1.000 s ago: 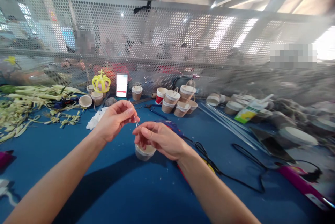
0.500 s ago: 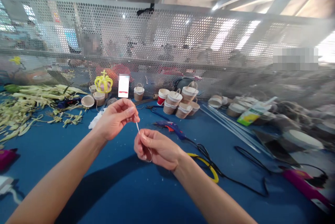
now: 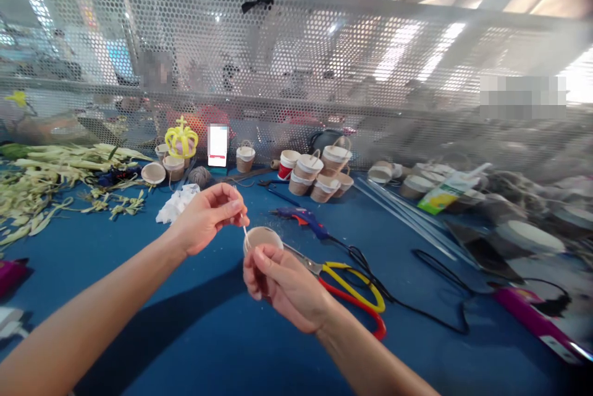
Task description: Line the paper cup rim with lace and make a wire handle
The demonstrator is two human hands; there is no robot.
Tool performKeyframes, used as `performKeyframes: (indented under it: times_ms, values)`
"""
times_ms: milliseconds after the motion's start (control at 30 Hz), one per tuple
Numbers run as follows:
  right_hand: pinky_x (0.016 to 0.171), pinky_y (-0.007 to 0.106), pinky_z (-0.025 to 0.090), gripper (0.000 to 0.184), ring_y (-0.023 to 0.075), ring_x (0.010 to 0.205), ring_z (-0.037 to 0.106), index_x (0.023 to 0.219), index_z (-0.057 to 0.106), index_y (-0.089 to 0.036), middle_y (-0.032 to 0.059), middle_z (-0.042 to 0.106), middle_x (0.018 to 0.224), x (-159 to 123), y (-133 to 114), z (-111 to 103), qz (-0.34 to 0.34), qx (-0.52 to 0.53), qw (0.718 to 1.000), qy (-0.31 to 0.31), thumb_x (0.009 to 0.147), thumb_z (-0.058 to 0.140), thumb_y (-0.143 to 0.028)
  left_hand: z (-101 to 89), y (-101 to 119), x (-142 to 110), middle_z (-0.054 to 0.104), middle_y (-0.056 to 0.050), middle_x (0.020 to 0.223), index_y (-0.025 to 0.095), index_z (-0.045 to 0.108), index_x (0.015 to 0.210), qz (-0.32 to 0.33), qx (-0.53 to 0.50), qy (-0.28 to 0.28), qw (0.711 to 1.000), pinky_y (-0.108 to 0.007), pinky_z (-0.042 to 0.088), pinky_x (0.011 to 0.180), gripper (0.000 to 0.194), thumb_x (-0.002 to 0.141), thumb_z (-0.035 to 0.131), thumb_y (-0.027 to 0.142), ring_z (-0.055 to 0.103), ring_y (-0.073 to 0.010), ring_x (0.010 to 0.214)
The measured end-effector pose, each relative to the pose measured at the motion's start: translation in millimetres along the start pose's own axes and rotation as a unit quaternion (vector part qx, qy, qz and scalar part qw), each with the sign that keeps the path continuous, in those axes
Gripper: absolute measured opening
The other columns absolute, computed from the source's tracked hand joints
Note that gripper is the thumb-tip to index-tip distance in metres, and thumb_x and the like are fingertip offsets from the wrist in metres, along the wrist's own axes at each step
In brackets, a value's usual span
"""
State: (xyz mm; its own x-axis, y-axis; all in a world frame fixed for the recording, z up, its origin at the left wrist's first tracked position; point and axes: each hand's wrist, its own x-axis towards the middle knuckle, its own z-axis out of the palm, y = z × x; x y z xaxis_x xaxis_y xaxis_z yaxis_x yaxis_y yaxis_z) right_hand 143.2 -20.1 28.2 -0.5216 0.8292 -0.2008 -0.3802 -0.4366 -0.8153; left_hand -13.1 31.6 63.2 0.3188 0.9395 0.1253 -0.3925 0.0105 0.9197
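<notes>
My left hand (image 3: 210, 217) is closed in a pinch on a thin pale strand (image 3: 245, 230), held above the blue table. Below it and to the right, my right hand (image 3: 287, 288) pinches the same strand lower down, its fingers curled. Whether it is cord or wire I cannot tell. Behind my right hand stands a small paper cup (image 3: 263, 237), partly covered by the fingers. Scissors (image 3: 315, 268) with yellow and red handles lie beside that hand, their blades partly hidden. A blue glue gun (image 3: 306, 220) rests farther back.
Several twine-wrapped cups (image 3: 308, 167) stand at the back, near a lit phone (image 3: 217, 146) and a yellow crown (image 3: 182, 139). Dried husks (image 3: 60, 173) lie left, beyond crumpled white paper (image 3: 178, 203). Clear sticks (image 3: 407, 217) and a purple power strip (image 3: 532, 322) are on the right.
Both hands have moved slightly lower, still pinching the strand. The cup behind my right hand, the scissors' red handle and more of the crumpled paper now show.
</notes>
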Motion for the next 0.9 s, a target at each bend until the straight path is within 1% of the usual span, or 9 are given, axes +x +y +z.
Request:
performKeyframes:
  times_ms: [67, 133, 233, 333, 500, 667, 800, 900]
  values:
    - [0.049, 0.021, 0.03, 0.026, 0.0069, 0.049, 0.048, 0.07, 0.059, -0.012, -0.0004, 0.056, 0.056, -2, 5, -2, 0.037, 0.027, 0.999, -0.029, 0.075, 0.062, -0.038, -5.8, -7, -3, 0.06, 0.003, 0.059, 0.014, 0.052, 0.067, 0.018, -0.028, 0.018, 0.999, -0.02, 0.047, 0.057, 0.018, 0.066, 0.069, 0.019, 0.058, -0.0083, 0.055]
    - [0.049, 0.02, 0.03, 0.027, 0.007, 0.05, 0.048, 0.07, 0.06, -0.011, 0.0003, 0.056, 0.057, -2, 9, -5, 0.061, 0.059, 0.995, -0.051, 0.073, 0.064, -0.037, -10.8, -12, -5, 0.06, 0.003, 0.06, 0.015, 0.053, 0.068, 0.03, -0.048, 0.033, 0.998, -0.019, 0.047, 0.057, 0.018, 0.066, 0.07, 0.019, 0.059, -0.0084, 0.055]
    - [0.048, 0.02, 0.028, 0.026, 0.0068, 0.051, 0.047, 0.069, 0.06, -0.01, 0.001, 0.055, 0.057, 0, 11, -7, 0.072, 0.095, 0.99, -0.072, 0.069, 0.068, -0.035, -13.4, -16, -6, 0.06, 0.003, 0.06, 0.014, 0.053, 0.067, 0.042, -0.057, 0.036, 0.997, -0.019, 0.047, 0.056, 0.018, 0.065, 0.07, 0.018, 0.059, -0.0087, 0.055]
    - [0.047, 0.019, 0.027, 0.025, 0.0065, 0.05, 0.046, 0.066, 0.059, -0.009, 0.001, 0.054, 0.056, 1, 11, -9, 0.069, 0.11, 0.988, -0.084, 0.068, 0.07, -0.031, -11.3, -17, -5, 0.061, 0.003, 0.06, 0.014, 0.053, 0.067, 0.057, -0.055, 0.029, 0.996, -0.018, 0.046, 0.056, 0.016, 0.066, 0.069, 0.017, 0.059, -0.0085, 0.055]
    - [0.046, 0.019, 0.025, 0.025, 0.006, 0.047, 0.044, 0.059, 0.055, -0.011, -0.0002, 0.053, 0.052, 1, 13, -11, 0.046, 0.106, 0.99, -0.078, 0.068, 0.07, -0.028, -7.5, -17, -6, 0.061, 0.002, 0.06, 0.014, 0.054, 0.067, 0.071, -0.043, 0.036, 0.996, -0.019, 0.046, 0.057, 0.014, 0.068, 0.068, 0.017, 0.059, -0.0083, 0.056]
    - [0.044, 0.018, 0.024, 0.026, 0.0052, 0.045, 0.043, 0.057, 0.053, -0.012, -0.0015, 0.052, 0.05, 0, 14, -9, 0.04, 0.101, 0.992, -0.063, 0.066, 0.072, -0.027, -5.6, -17, -8, 0.061, 0.002, 0.06, 0.014, 0.054, 0.066, 0.079, -0.042, 0.041, 0.995, -0.019, 0.046, 0.058, 0.015, 0.067, 0.068, 0.017, 0.058, -0.0081, 0.056]
    - [0.044, 0.018, 0.027, 0.024, 0.0052, 0.046, 0.045, 0.063, 0.058, -0.011, -0.0005, 0.055, 0.052, -2, 11, -7, 0.048, 0.085, 0.994, -0.041, 0.066, 0.072, -0.031, -7.4, -14, -6, 0.061, 0.002, 0.058, 0.014, 0.053, 0.067, 0.08, -0.044, 0.048, 0.995, -0.018, 0.046, 0.056, 0.017, 0.066, 0.069, 0.018, 0.058, -0.008, 0.055]
    - [0.045, 0.019, 0.029, 0.023, 0.0056, 0.046, 0.047, 0.067, 0.06, -0.01, 0.0002, 0.057, 0.052, -3, 9, -6, 0.058, 0.075, 0.995, -0.04, 0.067, 0.071, -0.031, -10.2, -11, -4, 0.06, 0.002, 0.057, 0.014, 0.053, 0.068, 0.08, -0.049, 0.056, 0.994, -0.018, 0.046, 0.055, 0.017, 0.065, 0.07, 0.017, 0.058, -0.0082, 0.054]
